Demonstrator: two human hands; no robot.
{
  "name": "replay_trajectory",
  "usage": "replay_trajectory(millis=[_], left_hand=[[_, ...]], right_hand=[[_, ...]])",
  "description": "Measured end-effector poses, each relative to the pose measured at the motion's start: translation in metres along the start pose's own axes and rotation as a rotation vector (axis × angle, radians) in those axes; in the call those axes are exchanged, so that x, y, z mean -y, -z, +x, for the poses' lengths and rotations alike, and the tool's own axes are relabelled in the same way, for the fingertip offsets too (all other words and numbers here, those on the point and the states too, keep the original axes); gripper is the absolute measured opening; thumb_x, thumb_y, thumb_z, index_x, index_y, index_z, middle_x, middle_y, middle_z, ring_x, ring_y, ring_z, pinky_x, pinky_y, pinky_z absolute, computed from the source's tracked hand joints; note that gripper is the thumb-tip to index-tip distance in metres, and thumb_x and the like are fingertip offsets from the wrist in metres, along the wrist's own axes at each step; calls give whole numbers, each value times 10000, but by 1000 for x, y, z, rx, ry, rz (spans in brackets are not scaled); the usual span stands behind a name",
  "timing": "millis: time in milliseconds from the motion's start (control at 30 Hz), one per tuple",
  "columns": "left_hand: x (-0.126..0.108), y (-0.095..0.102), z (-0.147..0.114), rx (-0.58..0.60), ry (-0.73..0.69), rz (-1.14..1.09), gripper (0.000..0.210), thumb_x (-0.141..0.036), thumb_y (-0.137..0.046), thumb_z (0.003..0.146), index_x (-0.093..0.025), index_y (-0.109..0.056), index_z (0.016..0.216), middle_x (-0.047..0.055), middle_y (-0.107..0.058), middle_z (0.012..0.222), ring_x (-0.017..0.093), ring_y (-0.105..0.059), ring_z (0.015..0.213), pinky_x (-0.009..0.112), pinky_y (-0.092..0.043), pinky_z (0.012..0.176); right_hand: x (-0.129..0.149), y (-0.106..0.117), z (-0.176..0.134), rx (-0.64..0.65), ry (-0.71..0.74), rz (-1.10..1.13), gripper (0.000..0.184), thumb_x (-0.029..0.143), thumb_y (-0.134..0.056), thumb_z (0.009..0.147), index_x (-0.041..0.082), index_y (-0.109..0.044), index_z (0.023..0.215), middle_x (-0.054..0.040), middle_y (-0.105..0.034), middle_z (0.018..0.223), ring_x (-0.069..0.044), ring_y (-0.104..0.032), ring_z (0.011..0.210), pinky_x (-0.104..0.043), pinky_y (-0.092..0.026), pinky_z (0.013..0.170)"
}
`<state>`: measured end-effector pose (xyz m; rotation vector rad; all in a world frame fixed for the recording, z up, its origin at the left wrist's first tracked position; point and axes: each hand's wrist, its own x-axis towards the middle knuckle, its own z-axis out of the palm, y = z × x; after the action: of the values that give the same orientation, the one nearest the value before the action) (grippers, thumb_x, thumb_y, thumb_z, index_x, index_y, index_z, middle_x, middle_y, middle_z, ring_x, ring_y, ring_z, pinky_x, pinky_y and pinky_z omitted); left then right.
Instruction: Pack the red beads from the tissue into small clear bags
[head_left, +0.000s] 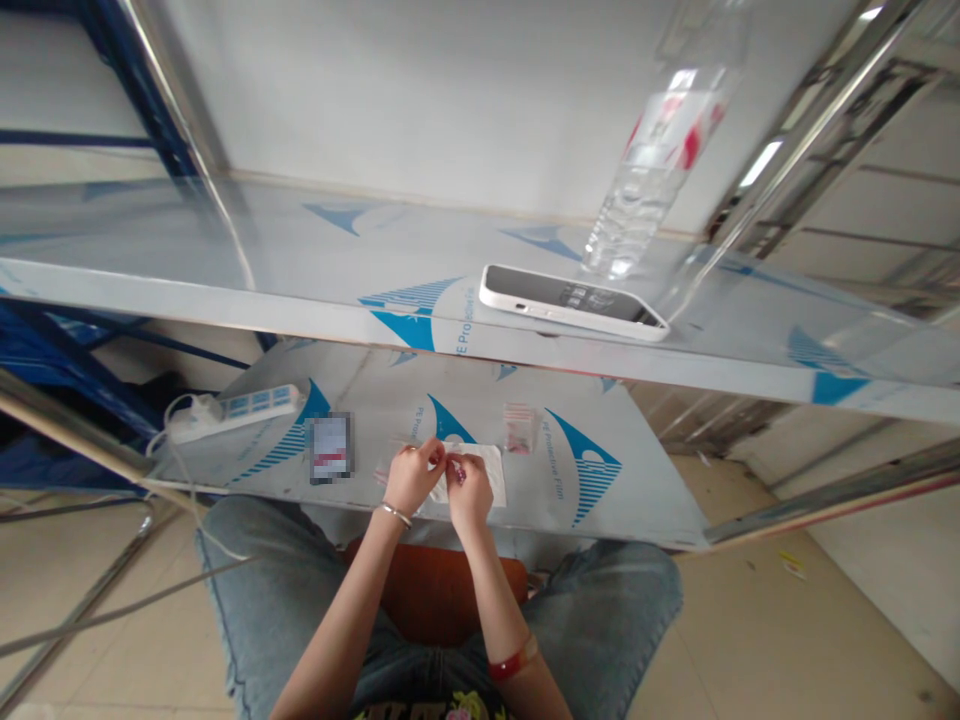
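A pale wall (420,95) fills the back, and in front of it sit two film-covered metal shelves, the upper shelf (315,265) beyond the hands and the lower shelf (645,500) right under them. And here's the action: left hand (415,478) and right hand (471,490) come together, fingers curled inward, tips nearly meeting! Whether they're closed on something, I can't tell; a dark reddish speck shows by the right fingers, too small to name. Directly beneath, partly covered by both hands, lies a white sheet (493,468). Just right of the hands, a little clear bag (518,428) with reddish contents. Over to their left, a blurred-out rectangular item (331,447), and farther left a white power strip (247,408) with a plug in it. Up beyond the hands and to their right, a phone (574,298) lies near the shelf edge, with a clear bottle (649,160) standing just behind it.
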<state>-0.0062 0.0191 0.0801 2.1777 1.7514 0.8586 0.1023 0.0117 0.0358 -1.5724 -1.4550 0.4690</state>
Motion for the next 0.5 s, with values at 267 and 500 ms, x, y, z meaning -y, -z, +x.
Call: replay_trajectory(millis=[267, 500], left_hand=[[0, -4, 1, -4, -49, -150, 103, -188, -514, 806, -215, -594, 865, 11, -682, 810, 163, -636, 781, 279, -469, 765], [10, -6, -2, 142, -77, -11, 688, -85, -614, 658, -291, -437, 1290, 76, -459, 1355, 274, -407, 1250, 455, -377, 976]], right_hand=[[-11, 3, 8, 33, -35, 114, 283, 190, -538, 728, 199, -668, 980, -51, -617, 828, -168, -563, 707, -282, -452, 685], [-20, 3, 15, 94, 38, 271, 405, 110, -565, 591, 211, -689, 964, -63, -592, 911, -185, -559, 818, -274, -490, 678]])
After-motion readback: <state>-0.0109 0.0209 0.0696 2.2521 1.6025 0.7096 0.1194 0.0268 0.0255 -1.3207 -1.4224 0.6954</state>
